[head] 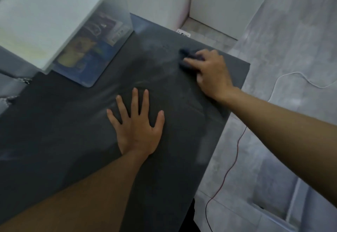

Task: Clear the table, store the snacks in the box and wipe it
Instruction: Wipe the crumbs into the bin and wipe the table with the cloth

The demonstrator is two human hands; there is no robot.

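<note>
My left hand [136, 129] lies flat on the table [73, 122]; far right, my right hand [211, 73] bunches the cloth [183, 56] from above, probably soft and light.

Recorded: one dark grey matt rectangular worktop [73, 122]; one clear plastic box with a white lid [51, 16], which held several coloured snack packets [87, 53], their exact count unreadable through the wall; one dark blue crumpled cloth [182, 52]; two bare grips, left grip [136, 127] and right grip [213, 73]; two thin floor cables, one white cable [310, 81], one red cable [226, 175]; one white socket block [183, 33].
</note>
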